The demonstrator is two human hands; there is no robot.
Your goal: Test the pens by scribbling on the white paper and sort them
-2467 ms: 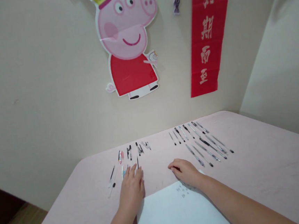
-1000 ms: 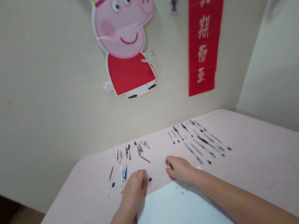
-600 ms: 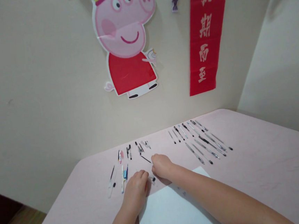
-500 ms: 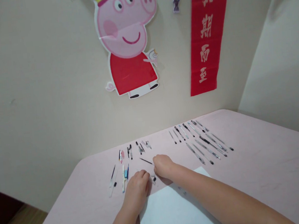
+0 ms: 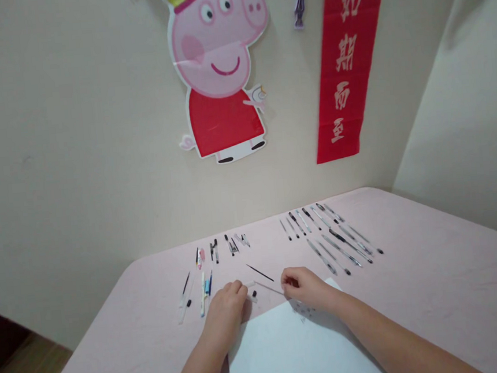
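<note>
My right hand [image 5: 304, 286] is closed in a pinch on one end of a thin clear pen barrel [image 5: 266, 288], which stretches left just above the pink table [image 5: 435, 286]. My left hand [image 5: 225, 306] rests on the table with its fingers curled, fingertips at the barrel's other end; what they hold is hidden. A thin black refill [image 5: 259, 272] lies just beyond the barrel. A small black cap piece [image 5: 254, 294] sits beside my left fingertips. A white sheet of paper [image 5: 297, 350] lies under my forearms.
A row of several whole pens [image 5: 335, 238] lies at the back right. Pen parts [image 5: 213, 252] and a few pens [image 5: 204, 284] lie at the back left. A cartoon pig cutout [image 5: 221, 73] and a red banner [image 5: 344, 62] hang on the wall.
My right hand reached left to my left hand, then drew back right with the clear barrel in its pinch. The black refill now lies further right. My left hand stayed curled.
</note>
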